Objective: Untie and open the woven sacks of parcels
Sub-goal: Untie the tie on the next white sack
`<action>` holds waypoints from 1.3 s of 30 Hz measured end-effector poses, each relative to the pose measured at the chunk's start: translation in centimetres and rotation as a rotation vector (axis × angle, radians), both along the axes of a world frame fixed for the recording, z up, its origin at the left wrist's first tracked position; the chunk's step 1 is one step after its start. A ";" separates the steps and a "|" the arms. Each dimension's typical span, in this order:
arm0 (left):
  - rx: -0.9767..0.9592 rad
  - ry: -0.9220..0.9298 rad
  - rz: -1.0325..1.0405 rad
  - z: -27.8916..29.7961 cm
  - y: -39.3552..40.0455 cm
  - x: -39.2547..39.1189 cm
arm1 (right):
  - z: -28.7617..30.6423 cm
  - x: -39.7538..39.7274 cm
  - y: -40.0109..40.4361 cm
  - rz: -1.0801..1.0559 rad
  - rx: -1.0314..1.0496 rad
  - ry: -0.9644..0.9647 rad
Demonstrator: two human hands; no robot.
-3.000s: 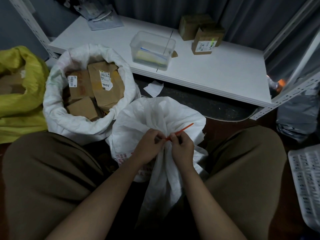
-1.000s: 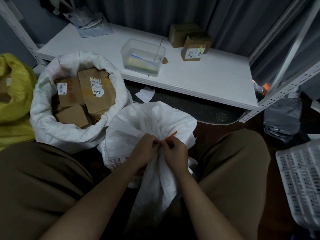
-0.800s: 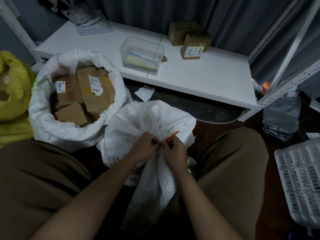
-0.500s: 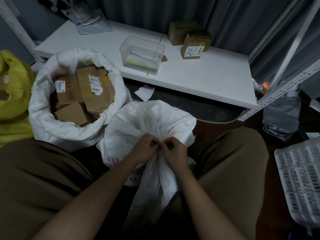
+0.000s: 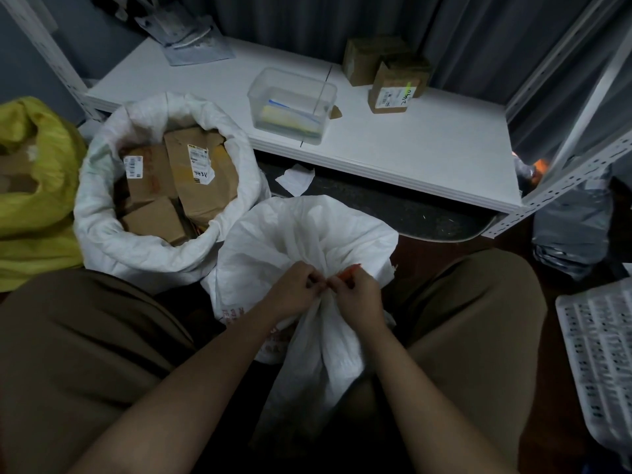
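Tied white woven sack [image 5: 301, 234] standing on the floor between the knees, gathered neck bunched under both hands, loose mouth fabric trailing down toward the lap. Thin orange plastic tie [image 5: 349, 269] at the neck, now showing only as a short stub above the right thumb, against a long free tail three seconds ago and a shorter one a second ago: tail progressively drawn back through or under the fingers, hence, by judgement, a fastening partly worked loose but not yet off. Left hand [image 5: 295, 291] clenched on the bunched neck, steadying it; right hand [image 5: 355, 295] pinching the tie at the knot, fingertips of the two hands touching. Neck still cinched, mouth unopened; release of the tie and spreading of the mouth outstanding. Just beside on the left, touching, second white woven sack [image 5: 136, 248] already open, rim rolled down, brown cardboard parcels [image 5: 201, 172] exposed. Further left, yellow woven sack [image 5: 44, 186], also open. Behind, low white shelf [image 5: 427, 159] bearing a clear plastic tub [image 5: 292, 104] and two small brown boxes [image 5: 393, 87].
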State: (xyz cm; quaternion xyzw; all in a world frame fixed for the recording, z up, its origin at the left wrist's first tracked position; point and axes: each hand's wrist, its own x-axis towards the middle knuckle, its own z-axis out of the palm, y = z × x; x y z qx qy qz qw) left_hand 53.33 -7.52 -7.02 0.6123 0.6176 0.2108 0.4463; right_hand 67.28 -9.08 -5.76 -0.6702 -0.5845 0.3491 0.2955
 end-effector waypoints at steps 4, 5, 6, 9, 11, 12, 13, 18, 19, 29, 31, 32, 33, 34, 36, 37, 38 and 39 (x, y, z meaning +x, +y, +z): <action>0.121 0.089 -0.038 0.8 -0.2 -0.1 | 0.0 -0.2 0.6 -0.191 -0.052 0.201; 0.151 0.117 -0.057 0.9 -0.3 -0.1 | 0.0 -0.2 0.5 -0.200 -0.057 0.221; 0.170 0.149 -0.073 1.0 -0.5 0.0 | -0.1 -0.3 0.4 -0.214 -0.059 0.247; 0.211 0.184 -0.055 1.0 -0.6 0.3 | -0.3 0.0 0.5 -0.258 -0.068 0.317; 0.207 0.095 0.018 1.0 -0.6 0.6 | -0.2 0.1 0.5 -0.280 -0.080 0.371; 0.190 0.039 0.061 1.0 -0.5 0.7 | -0.2 0.1 0.5 -0.289 -0.090 0.410; 0.167 -0.011 0.100 1.0 -0.5 0.9 | -0.1 0.1 0.4 -0.294 -0.100 0.443; 0.056 -0.174 0.232 1.5 -0.7 1.2 | -0.1 0.0 0.4 -0.282 -0.054 0.453; 0.030 -0.205 0.247 1.7 -0.7 1.1 | 0.0 -0.1 0.4 -0.274 -0.046 0.446; -0.146 -0.340 0.297 2.4 -0.3 0.5 | 0.1 -0.4 0.2 -0.198 0.046 0.317; -0.164 -0.311 0.283 2.6 -0.2 0.6 | 0.1 -0.5 0.0 -0.186 0.058 0.294; -0.164 -0.301 0.283 2.7 -0.1 0.7 | 0.2 -0.6 -0.1 -0.180 0.068 0.284; -0.162 -0.300 0.290 2.9 -0.2 0.8 | 0.3 -0.7 -0.2 -0.173 0.080 0.272; -0.160 -0.303 0.302 2.9 -0.2 1.0 | 0.5 -0.7 -0.3 -0.157 0.096 0.257; -0.149 -0.296 0.321 2.9 -0.4 1.2 | 0.7 -0.5 -0.5 -0.109 0.128 0.211; -0.143 -0.292 0.327 3.0 -0.4 1.3 | 0.8 -0.4 -0.6 -0.088 0.140 0.190; -0.139 -0.294 0.326 3.0 -0.4 1.4 | 0.8 -0.3 -0.6 -0.072 0.147 0.180; -0.138 -0.297 0.316 3.0 -0.4 1.4 | 0.8 -0.1 -0.6 -0.058 0.153 0.164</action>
